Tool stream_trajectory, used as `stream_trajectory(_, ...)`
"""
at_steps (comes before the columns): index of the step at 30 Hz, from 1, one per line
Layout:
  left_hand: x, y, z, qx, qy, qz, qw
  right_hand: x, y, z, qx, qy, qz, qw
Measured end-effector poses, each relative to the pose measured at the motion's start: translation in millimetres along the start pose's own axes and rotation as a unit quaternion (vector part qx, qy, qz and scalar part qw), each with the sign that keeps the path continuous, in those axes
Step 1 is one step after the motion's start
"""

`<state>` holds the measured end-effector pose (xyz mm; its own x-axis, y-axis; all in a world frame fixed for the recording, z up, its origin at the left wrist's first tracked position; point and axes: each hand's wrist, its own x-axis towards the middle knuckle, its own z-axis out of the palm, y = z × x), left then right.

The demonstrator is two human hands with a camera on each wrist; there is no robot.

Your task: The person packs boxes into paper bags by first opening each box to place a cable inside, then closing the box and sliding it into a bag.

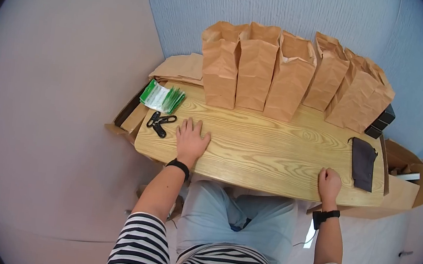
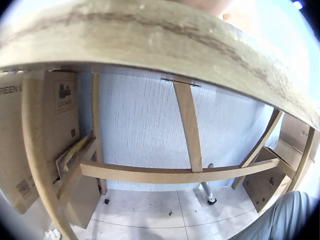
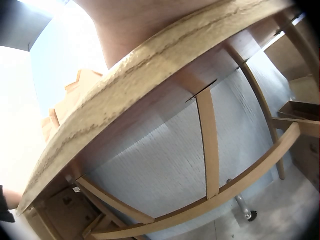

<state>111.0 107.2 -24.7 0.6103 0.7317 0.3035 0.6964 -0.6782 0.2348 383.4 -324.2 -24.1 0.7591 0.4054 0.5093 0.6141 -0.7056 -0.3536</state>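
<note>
My left hand (image 1: 191,141) lies palm down with fingers spread on the wooden table (image 1: 250,158), near its front edge. Beside it sits a black item with looped handles (image 1: 160,121), and behind that are green-and-white packets (image 1: 163,97). The right hand (image 1: 329,186) rests on the table's front right part, fingers curled in, with nothing visible in it. To its right lies a dark grey pouch (image 1: 363,164). Several brown paper bags (image 1: 255,74) stand upright along the back. Both wrist views mostly show the table edge (image 2: 150,40) and the underside, with little of either hand.
Flat brown paper (image 1: 179,68) lies at the back left corner. Black boxes (image 1: 380,121) sit behind the pouch. Open cardboard boxes stand beyond both table ends, including a right-hand box (image 1: 399,197). A blue textured wall (image 1: 269,7) rises behind the bags.
</note>
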Motion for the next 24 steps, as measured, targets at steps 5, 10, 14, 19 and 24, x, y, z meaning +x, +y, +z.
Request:
stream_trajectory(5, 0, 1, 0, 0.000, -0.002, -0.002, 1.000, 0, 2, 2, -0.005, 0.001, -0.004, 1.000)
stream_trajectory(10, -1, 2, -2, -0.001, -0.004, -0.002, 1.000, -1, 1, 0, -0.001, 0.003, -0.007, 1.000)
stream_trajectory(14, 0, 3, -3, -0.001, -0.008, -0.001, 1.000, -1, 0, 0, 0.003, -0.002, 0.001, 1.000)
stream_trajectory(19, 6, 1, -5, 0.025, -0.021, 0.004, 0.999, 0, 0, -1, 0.006, -0.008, 0.011, 1.000)
stream_trajectory(24, 38, 12, -44, 0.010, -0.221, -0.026, 0.975, 2, 6, 1, -0.007, -0.008, 0.014, 1.000)
